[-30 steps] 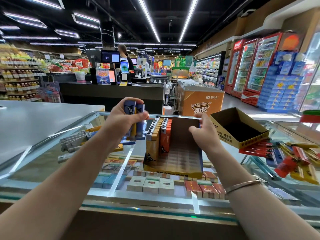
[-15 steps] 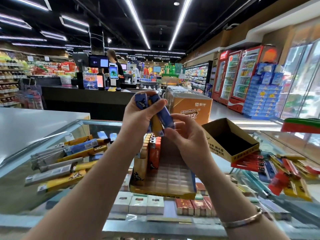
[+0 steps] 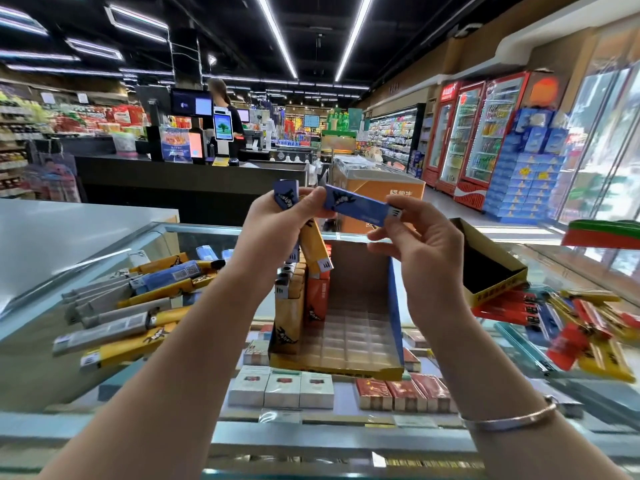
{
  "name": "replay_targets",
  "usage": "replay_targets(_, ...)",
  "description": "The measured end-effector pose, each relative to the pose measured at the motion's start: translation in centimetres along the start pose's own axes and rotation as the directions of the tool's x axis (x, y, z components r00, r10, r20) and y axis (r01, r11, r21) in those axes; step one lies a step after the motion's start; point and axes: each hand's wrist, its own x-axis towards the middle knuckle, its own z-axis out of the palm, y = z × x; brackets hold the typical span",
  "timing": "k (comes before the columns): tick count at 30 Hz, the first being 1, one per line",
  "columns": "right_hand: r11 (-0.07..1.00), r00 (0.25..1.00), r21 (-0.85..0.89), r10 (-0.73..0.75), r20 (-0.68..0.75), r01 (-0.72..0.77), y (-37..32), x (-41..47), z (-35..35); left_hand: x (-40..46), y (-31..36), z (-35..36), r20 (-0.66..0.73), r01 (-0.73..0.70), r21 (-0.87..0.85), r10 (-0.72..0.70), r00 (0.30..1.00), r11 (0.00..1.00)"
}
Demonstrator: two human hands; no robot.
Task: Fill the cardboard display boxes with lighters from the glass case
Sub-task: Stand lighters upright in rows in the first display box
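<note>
a small bunch of lighters is gripped in the left hand, raised above the glass tabletop: a blue lighter stands up out of the fist and a yellow lighter hangs down from it. a second blue lighter is pinched at its metal end by the thumb and fingers of the right hand, its other end touching the left thumb, so it lies nearly level between the two hands. a bracelet is worn on the right wrist. below the hands, at the centre, an open cardboard display box rests on the glass; its left side is filled with upright yellow and orange lighters, the rest of its gridded floor is bare. at 3 o'clock of it a second display box is tilted over a heap of red, yellow and blue lighters. at 9 o'clock loose grey, yellow and blue lighters are spread on the glass. cigarette packs are seen under the glass at 6 o'clock.
</note>
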Motion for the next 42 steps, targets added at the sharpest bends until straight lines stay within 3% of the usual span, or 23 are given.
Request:
replay_targets(3,0.995,0.988,0.084,0.071,-0.133,-0.06,-0.2,1.0,-0.7,0.5,-0.1,-0.8,-0.038,0.056,-0.03,-0.058,0.998,0.998)
replay_targets(5,0.996,0.986,0.025,0.087,-0.14,-0.084,-0.5,1.9,-1.1,0.9,-0.3,-1.5,-0.073,0.104,-0.097,-0.111,0.991,0.99)
replay_targets(9,0.963,0.994,-0.264,0.075,0.081,-0.051,-0.5,3.8,-1.0,1.3,-0.7,-2.0,-0.081,0.22,-0.283,-0.252,0.964,0.933)
replay_targets(13,0.865,0.933,-0.501,0.147,0.327,0.039,0.6,4.3,-0.3,1.7,-1.2,-2.1,-0.062,0.276,-0.449,-0.338,0.939,0.85)
replay_targets(17,0.755,0.901,-0.637,0.157,0.404,0.154,2.4,2.9,0.0,2.0,-1.6,-2.0,-0.022,0.338,-0.487,-0.398,0.917,0.805)
replay_targets(22,0.709,0.901,-0.656,0.067,0.428,0.259,3.0,2.2,0.2,2.1,-1.9,-1.9,-0.035,0.335,-0.481,-0.4,0.916,0.81)
replay_targets(33,0.756,0.886,-0.608,0.085,0.457,0.241,2.9,2.1,0.7,1.6,-1.7,-1.9,-0.01,0.353,-0.457,-0.402,0.915,0.816)
replay_targets(37,0.8,0.901,-0.576,0.111,0.419,0.169,3.0,2.1,0.7,1.7,-1.9,-2.0,0.001,0.357,-0.441,-0.397,0.918,0.823)
replay_targets(42,0.778,0.875,-0.592,0.121,0.469,0.209,2.9,2.3,0.7,1.8,-2.3,-2.2,0.021,0.357,-0.407,-0.382,0.924,0.841)
